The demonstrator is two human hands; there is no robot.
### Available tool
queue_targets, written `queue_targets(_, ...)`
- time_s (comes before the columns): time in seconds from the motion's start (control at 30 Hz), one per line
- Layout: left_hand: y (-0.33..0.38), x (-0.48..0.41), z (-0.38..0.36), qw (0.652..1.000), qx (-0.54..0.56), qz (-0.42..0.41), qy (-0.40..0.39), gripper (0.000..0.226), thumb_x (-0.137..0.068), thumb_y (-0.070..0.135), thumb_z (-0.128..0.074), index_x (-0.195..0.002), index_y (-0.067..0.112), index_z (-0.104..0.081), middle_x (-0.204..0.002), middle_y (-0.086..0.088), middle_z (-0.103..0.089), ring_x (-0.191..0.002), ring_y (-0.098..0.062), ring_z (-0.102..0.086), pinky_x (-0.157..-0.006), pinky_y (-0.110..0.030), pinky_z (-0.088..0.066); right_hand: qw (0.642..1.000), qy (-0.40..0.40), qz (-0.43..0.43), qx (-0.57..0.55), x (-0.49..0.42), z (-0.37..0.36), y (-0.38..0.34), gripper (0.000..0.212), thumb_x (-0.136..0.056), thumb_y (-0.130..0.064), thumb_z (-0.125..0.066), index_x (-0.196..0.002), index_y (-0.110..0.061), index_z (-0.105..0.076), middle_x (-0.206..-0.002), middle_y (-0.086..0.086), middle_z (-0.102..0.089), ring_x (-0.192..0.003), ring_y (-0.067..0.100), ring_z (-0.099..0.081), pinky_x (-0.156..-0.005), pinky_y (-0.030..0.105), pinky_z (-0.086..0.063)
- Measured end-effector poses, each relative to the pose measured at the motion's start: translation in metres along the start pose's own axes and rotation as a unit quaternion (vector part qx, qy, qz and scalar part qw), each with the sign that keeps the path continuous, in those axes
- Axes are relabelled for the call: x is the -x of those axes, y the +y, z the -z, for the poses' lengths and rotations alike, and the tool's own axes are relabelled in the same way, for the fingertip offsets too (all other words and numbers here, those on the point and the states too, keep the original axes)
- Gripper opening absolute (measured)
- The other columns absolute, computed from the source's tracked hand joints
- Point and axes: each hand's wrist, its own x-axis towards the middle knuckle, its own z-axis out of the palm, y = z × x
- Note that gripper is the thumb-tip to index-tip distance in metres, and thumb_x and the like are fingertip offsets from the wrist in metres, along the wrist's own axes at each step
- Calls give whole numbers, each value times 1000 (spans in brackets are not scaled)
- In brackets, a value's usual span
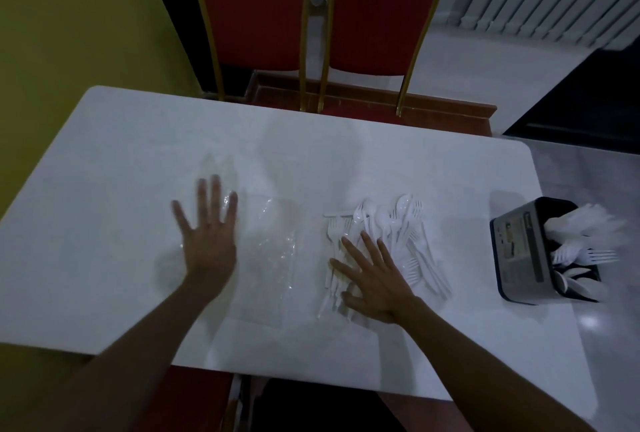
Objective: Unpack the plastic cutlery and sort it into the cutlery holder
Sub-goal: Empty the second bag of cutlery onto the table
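A loose pile of white plastic cutlery (pixel 398 234), forks and spoons mixed, lies on the white table (pixel 121 161) right of centre. My right hand (pixel 374 275) rests flat on the pile's near left part, fingers spread and straight. Clear plastic packaging (pixel 273 251) lies crumpled and flat to the left of the pile. My left hand (pixel 207 234) is spread open over the packaging's left edge, slightly blurred. The dark cutlery holder (pixel 519 251) stands at the table's right edge with several white forks and spoons in its compartments.
Two red chairs with gold frames (pixel 311 33) stand behind the table's far edge. A yellow wall runs along the left. A grey floor and a white radiator lie to the right. The holder sits very near the table's right edge.
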Motion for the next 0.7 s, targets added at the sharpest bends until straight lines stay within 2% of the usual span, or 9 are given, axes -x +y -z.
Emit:
queue_targets(0.13,30,6,-9,994,-52,-82,-55,56,-82,33,-60,-130,4,-53,-157,-23,-6,-146,-35,12,-111,-64,16,999,-18,-37,-13,1,-8,-7,66,-90,-74,-18,-150,-44,-17,-162,5,3,-146,40,13,-116,63,-3)
queue_targets(0.23,44,8,-13,983,-33,-118,-134,62,-93,56,-31,-142,18,-37,-158,-19,10,-142,-35,26,-108,-65,18,999,-15,-34,-3,-1,-9,-10,67,-90,-74,-15,-149,-42,-22,-162,9,-4,-145,44,4,-114,64,-10)
queue_targets(0.33,60,11,-9,971,102,-137,-167,55,-96,32,-40,-147,20,-25,-155,-16,24,-141,-36,28,-112,-65,-2,999,-9,-33,-5,-1,-9,-9,66,-91,-73,-13,-149,-42,-22,-162,9,-6,-145,45,0,-114,64,-14)
queue_targets(0.4,72,15,-2,956,235,-104,-142,68,-89,5,-46,-149,19,-19,-155,-14,26,-140,-38,28,-111,-64,-13,999,-9,-33,-4,-1,-9,-9,66,-92,-72,-12,-149,-42,-22,-162,9,-7,-145,45,-1,-113,64,-16)
queue_targets(0.47,81,14,14,930,346,28,-117,73,-85,-8,-42,-149,13,-15,-157,-18,16,-143,-39,20,-111,-61,-18,999,-13,-30,-2,-1,-8,-8,65,-92,-71,-12,-149,-42,-22,-162,9,-8,-145,45,-2,-113,64,-17)
queue_targets(0.53,81,5,27,873,415,187,-173,65,-86,-5,-42,-146,4,-17,-155,-26,-3,-144,-43,2,-113,-56,-16,1000,-15,-26,2,-1,-7,-7,65,-92,-71,-11,-149,-42,-23,-162,9,-9,-145,45,-4,-113,63,-18)
queue_targets(0.57,77,-1,32,856,403,226,-233,61,-89,1,-41,-145,3,-18,-152,-26,-10,-142,-45,-5,-115,-55,-15,1000,-16,-25,4,-2,-6,-6,65,-92,-71,-11,-149,-42,-23,-162,9,-9,-145,45,-4,-114,63,-18)
queue_targets(0.63,67,-6,30,855,338,209,-334,56,-93,16,-38,-146,14,-18,-155,-19,-7,-142,-47,4,-114,-60,-7,1000,-18,-24,5,-3,-6,-7,65,-92,-71,-12,-149,-41,-24,-162,9,-9,-146,44,-3,-114,62,-18)
queue_targets(0.7,57,1,16,867,297,132,-379,60,-96,36,-37,-149,30,-9,-159,-9,10,-141,-45,21,-106,-70,-4,1000,-20,-24,2,-3,-7,-7,65,-92,-71,-13,-149,-41,-22,-162,9,-6,-146,42,1,-115,61,-15)
